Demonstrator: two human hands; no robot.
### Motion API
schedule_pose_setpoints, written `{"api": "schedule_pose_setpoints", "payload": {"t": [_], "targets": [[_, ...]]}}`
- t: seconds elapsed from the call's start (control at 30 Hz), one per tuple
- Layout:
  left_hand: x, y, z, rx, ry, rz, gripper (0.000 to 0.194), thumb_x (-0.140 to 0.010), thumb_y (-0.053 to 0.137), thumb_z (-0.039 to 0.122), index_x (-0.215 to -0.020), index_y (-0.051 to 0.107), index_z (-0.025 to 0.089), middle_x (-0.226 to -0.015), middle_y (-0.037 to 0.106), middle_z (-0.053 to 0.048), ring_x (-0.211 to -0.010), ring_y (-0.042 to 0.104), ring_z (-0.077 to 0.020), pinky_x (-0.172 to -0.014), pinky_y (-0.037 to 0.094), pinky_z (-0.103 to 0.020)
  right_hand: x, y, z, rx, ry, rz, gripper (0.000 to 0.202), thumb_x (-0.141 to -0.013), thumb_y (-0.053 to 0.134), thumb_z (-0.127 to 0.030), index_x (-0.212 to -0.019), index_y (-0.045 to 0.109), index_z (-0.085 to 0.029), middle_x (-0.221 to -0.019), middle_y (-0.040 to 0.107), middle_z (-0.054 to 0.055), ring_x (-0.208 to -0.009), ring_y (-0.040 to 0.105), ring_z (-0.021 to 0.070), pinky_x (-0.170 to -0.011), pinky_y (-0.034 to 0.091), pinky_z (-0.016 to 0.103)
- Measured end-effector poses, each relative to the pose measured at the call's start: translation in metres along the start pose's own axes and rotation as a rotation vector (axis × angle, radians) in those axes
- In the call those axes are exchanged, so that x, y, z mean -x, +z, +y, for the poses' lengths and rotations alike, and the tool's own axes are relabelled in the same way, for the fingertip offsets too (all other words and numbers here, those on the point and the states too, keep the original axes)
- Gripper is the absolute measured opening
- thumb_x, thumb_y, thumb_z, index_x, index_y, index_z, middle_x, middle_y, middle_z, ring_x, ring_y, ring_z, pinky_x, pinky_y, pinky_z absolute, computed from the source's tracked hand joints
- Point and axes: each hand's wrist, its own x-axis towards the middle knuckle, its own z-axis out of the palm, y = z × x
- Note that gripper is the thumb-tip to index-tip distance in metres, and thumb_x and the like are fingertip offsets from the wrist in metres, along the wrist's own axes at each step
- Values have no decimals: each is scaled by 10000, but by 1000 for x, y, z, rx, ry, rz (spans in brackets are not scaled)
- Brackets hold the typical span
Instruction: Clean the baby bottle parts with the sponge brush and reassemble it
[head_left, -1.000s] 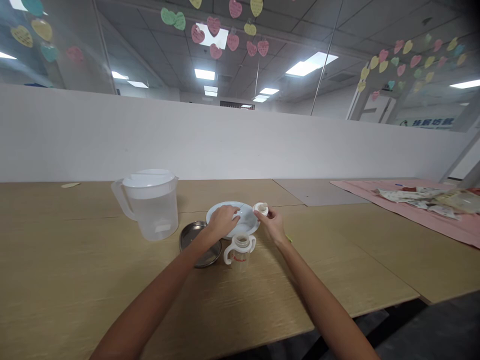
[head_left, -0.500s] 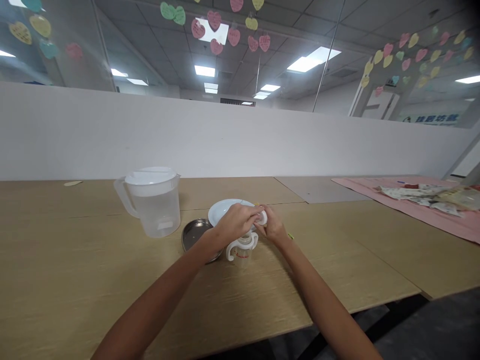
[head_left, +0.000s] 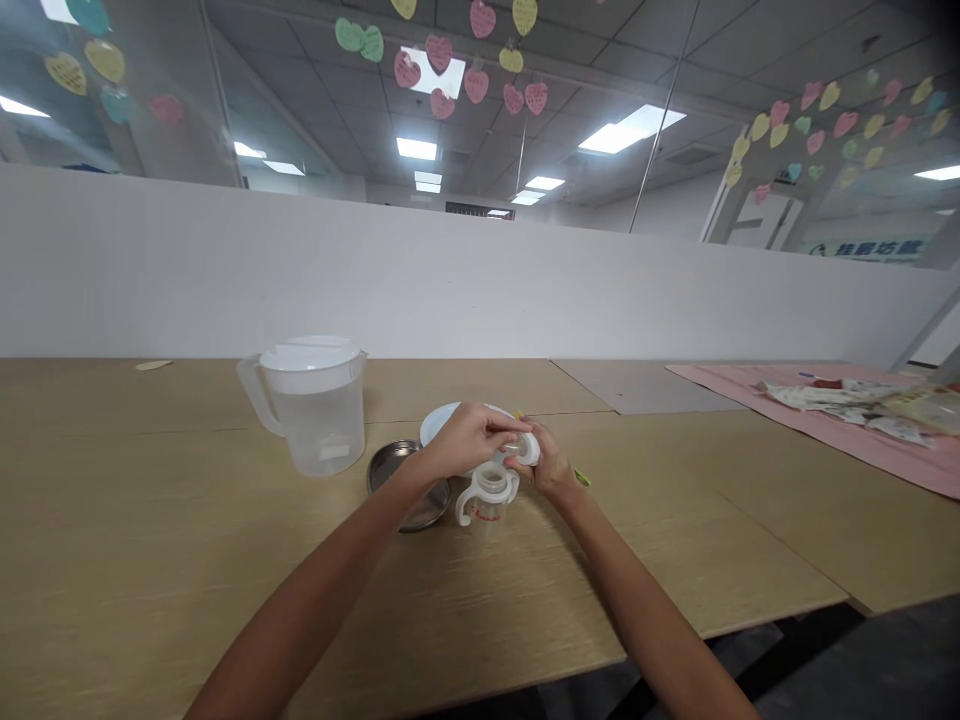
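A clear baby bottle with a white two-handled collar stands upright on the table, its mouth uncovered. Just above and right of that mouth, my hands meet around a bottle top, a white ring with a clear part facing left. My right hand grips the white ring from the right. Fingers of my left hand are closed on the clear part from the other side. Behind my left hand lies a white plate, partly hidden. A round steel dish sits under my left forearm, partly covered by it.
A lidded clear pitcher holding water stands at the left. A small green item lies beside my right wrist. On the far right, a pink cloth carries packets. A white wall borders the table's back.
The bottle top has tilted and shifted slightly, so more of its clear part and the bottle's mouth show. The whole view has moved a little; the bottle stays standing.
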Motion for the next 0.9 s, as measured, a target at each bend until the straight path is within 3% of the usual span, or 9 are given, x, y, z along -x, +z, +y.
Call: {"api": "schedule_pose_setpoints", "payload": {"t": [0.17,0.3,0.47,0.6,0.77,0.83,0.9], "targets": [[-3,-1,-11,237,-53,-27,263,-738,583,225,-958,695,132,-949,700,-83,-829,633,-173,-716,484,-238,6,9,6,109,-195,106,536,-789,567,-468,-1219,404,-192,-1069,592,131,-994,576,257,-828,499,424],[-5,1,-20,403,-106,-37,343,-707,636,280,-995,673,97,-1018,674,-121,-885,634,-198,-776,493,-272,2,10,6,216,-238,153,483,-822,522,-457,-1215,410,-199,-1017,610,124,-947,601,248,-775,526,397],[-3,10,-22,213,-62,32,461,-673,677,305,-1114,616,182,-1112,639,-74,-983,598,-197,-847,468,-278,-1,7,9,224,-188,143,444,-819,519,-449,-1164,440,-181,-979,618,131,-896,617,247,-739,532,390],[-2,13,-22,200,-57,39,383,-676,669,265,-1049,652,179,-1081,654,-66,-959,605,-185,-820,478,-258,0,9,8,224,-181,212,457,-783,562,-458,-1124,467,-169,-989,617,142,-922,607,262,-762,523,416],[-4,4,-18,209,-37,-12,276,-719,619,241,-969,689,148,-979,690,-79,-866,630,-180,-761,488,-251,-5,10,-3,179,-142,159,361,-760,582,-487,-990,581,-208,-837,643,90,-769,625,239,-674,538,374],[-4,-1,-16,241,-43,-35,283,-725,618,264,-969,688,137,-1004,683,-87,-893,623,-186,-776,483,-255,-7,8,-6,156,-146,121,342,-777,562,-489,-987,592,-221,-818,643,74,-739,622,229,-642,537,356],[-4,-5,-18,303,-65,-58,332,-725,624,298,-1004,670,125,-1048,666,-99,-925,612,-192,-796,477,-265,-8,7,-7,172,-164,165,376,-777,561,-490,-1034,571,-215,-857,642,81,-772,620,231,-657,533,356]]}}
